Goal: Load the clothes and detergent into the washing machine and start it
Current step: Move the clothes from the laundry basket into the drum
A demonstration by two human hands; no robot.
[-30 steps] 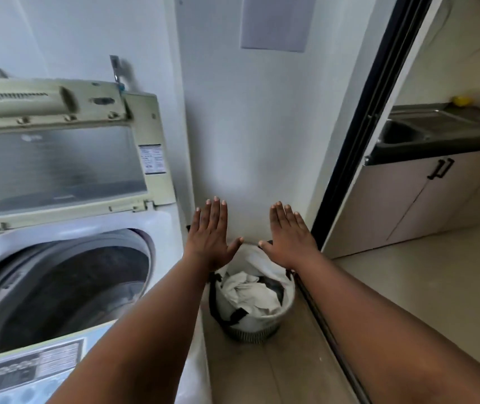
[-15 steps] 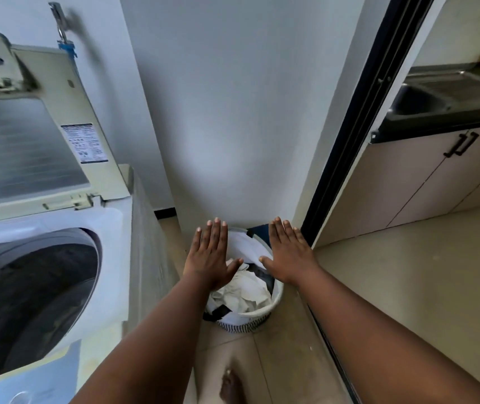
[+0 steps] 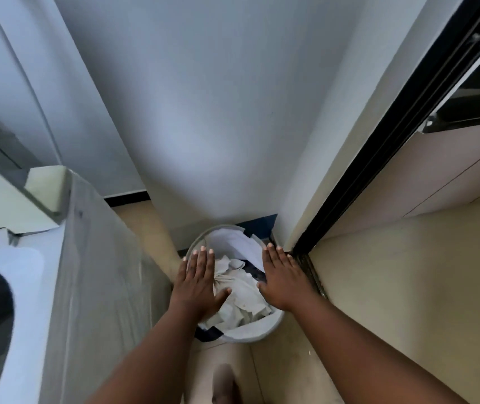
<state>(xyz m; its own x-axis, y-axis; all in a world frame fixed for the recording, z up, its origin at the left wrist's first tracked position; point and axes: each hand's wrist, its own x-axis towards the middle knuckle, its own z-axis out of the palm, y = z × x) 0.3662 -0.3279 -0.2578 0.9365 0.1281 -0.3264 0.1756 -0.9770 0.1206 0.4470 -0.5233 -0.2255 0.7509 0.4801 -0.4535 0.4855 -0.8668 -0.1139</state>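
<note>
A round laundry basket [image 3: 257,335] sits on the floor at lower centre of the frame, in the corner between the white wall [image 3: 204,112] and a black sliding-door track [image 3: 393,147]. Crumpled white clothes [image 3: 241,290] fill it. The left hand [image 3: 196,282] and right hand [image 3: 284,279] hover over the basket, palms down, fingers straight and together, holding nothing. The top-loading washing machine [image 3: 87,272] stands at the left edge with its lid [image 3: 8,193] raised.

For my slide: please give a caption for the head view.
Two open hands above a laundry basket beside the washing machine.
</note>
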